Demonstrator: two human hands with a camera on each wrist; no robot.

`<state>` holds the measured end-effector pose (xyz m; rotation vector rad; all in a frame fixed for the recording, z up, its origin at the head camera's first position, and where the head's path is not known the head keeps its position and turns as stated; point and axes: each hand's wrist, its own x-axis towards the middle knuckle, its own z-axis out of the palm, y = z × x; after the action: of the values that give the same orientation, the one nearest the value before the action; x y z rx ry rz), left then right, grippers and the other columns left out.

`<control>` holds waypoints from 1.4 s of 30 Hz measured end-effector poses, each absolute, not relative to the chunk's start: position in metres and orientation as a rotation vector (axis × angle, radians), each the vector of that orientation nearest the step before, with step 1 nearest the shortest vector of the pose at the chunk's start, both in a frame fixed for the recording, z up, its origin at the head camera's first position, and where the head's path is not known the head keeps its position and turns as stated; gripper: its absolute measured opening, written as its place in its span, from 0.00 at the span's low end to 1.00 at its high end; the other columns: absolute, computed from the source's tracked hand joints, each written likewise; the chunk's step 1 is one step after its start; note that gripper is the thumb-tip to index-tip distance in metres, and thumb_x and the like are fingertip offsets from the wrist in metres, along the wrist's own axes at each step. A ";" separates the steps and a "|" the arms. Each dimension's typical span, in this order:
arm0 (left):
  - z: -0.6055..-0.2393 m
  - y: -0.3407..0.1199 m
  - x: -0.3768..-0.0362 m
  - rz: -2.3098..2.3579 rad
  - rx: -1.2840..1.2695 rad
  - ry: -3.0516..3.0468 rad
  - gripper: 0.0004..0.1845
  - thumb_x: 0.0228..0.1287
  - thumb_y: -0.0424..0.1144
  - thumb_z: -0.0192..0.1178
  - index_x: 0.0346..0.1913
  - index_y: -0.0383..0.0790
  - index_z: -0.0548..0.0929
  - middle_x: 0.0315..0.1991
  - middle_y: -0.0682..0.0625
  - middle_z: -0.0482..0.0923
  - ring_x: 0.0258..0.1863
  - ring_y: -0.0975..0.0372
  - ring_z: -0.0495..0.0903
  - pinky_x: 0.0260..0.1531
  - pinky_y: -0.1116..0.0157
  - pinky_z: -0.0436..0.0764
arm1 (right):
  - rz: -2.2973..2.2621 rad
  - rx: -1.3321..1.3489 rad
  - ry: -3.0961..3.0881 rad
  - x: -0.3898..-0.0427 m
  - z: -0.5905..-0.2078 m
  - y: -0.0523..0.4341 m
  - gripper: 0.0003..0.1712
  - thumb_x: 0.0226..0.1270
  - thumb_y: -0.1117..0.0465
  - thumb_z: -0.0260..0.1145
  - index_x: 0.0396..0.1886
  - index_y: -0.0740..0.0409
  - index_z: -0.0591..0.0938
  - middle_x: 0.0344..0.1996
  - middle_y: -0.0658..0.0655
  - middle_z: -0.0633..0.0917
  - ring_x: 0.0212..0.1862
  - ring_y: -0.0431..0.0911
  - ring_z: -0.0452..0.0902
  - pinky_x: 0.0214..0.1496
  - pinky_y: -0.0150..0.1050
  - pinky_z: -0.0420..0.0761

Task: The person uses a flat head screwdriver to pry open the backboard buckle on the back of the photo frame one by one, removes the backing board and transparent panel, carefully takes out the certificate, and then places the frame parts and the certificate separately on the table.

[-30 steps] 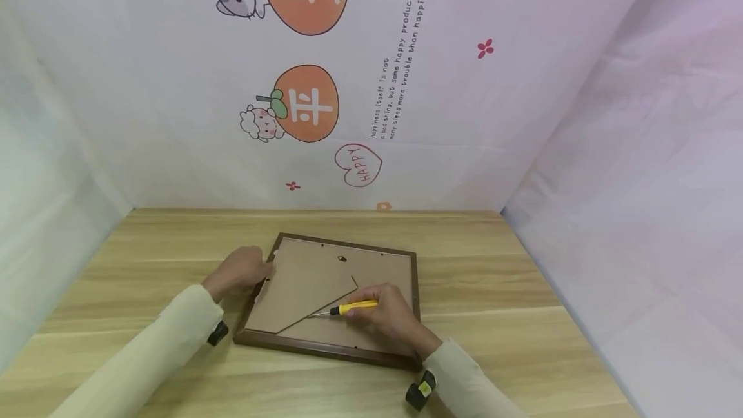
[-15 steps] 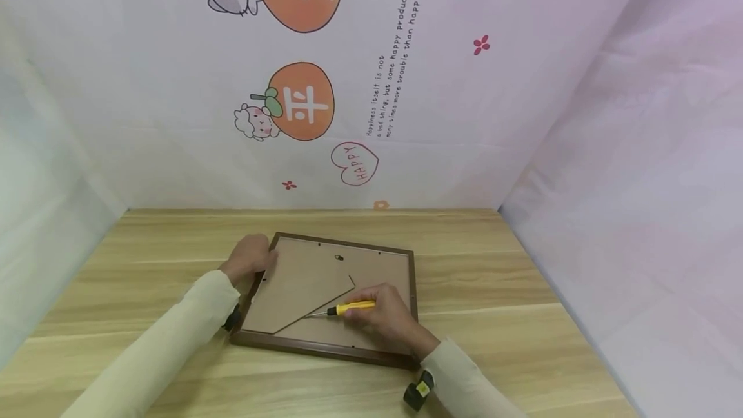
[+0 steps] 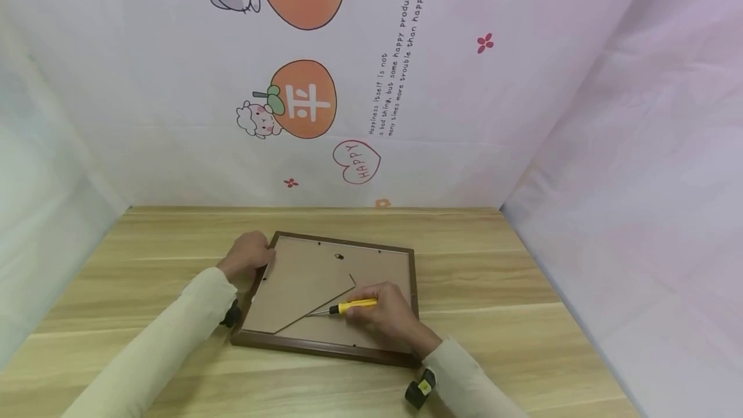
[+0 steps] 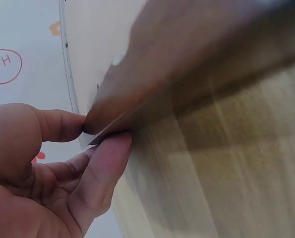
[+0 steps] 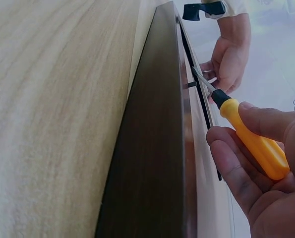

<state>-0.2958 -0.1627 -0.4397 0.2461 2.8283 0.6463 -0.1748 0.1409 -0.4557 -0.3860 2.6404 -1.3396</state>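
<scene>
A brown picture frame [image 3: 325,348] lies face down, its tan backing board [image 3: 302,269] upward. At its left side near the far corner, my left hand [image 3: 246,253] grips the rim; in the left wrist view thumb and fingers pinch the frame's corner [image 4: 152,64]. My right hand [image 3: 386,308] holds a yellow screwdriver [image 3: 358,304] with a black collar, fingers around the handle. The metal tip touches or nearly touches a dark bent line [image 3: 290,324] across the board. In the right wrist view, the screwdriver [image 5: 254,144] slants toward a dark strip [image 5: 203,99].
Small dark tabs sit along the frame's inner edges, and a little hanging ring [image 3: 339,256] is near the far side. The wood-grain table [image 3: 482,302] extends around the frame. White printed fabric [image 3: 441,115] walls the back and both sides.
My left hand has shifted slightly up and right, closer onto the frame's rim. The right hand and screwdriver stay almost in the same place on the board.
</scene>
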 end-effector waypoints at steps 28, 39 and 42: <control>-0.443 -0.182 -0.257 0.959 0.046 2.561 0.11 0.71 0.36 0.45 0.35 0.30 0.70 0.22 0.46 0.69 0.16 0.58 0.80 0.19 0.67 0.83 | -1.316 -0.585 2.726 -0.183 -0.437 0.142 0.10 0.58 0.58 0.74 0.40 0.53 0.89 0.41 0.53 0.89 0.36 0.38 0.77 0.34 0.27 0.78; -0.445 -0.181 -0.240 1.109 0.083 2.516 0.10 0.69 0.31 0.44 0.35 0.26 0.72 0.21 0.42 0.74 0.13 0.60 0.76 0.18 0.65 0.85 | -1.306 -0.581 2.640 -0.196 -0.446 0.112 0.12 0.57 0.56 0.74 0.41 0.52 0.89 0.42 0.52 0.89 0.43 0.42 0.79 0.43 0.29 0.78; -0.445 -0.182 -0.237 1.126 0.089 2.518 0.10 0.69 0.31 0.44 0.38 0.25 0.71 0.22 0.42 0.73 0.13 0.60 0.76 0.18 0.64 0.85 | -1.303 -0.580 2.625 -0.201 -0.451 0.102 0.12 0.57 0.57 0.74 0.41 0.51 0.89 0.42 0.51 0.89 0.43 0.40 0.80 0.45 0.30 0.80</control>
<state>-0.2373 -0.1823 -0.4450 0.0892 2.5178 1.1258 -0.2011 0.1020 -0.4506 -0.5798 2.6246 -1.3035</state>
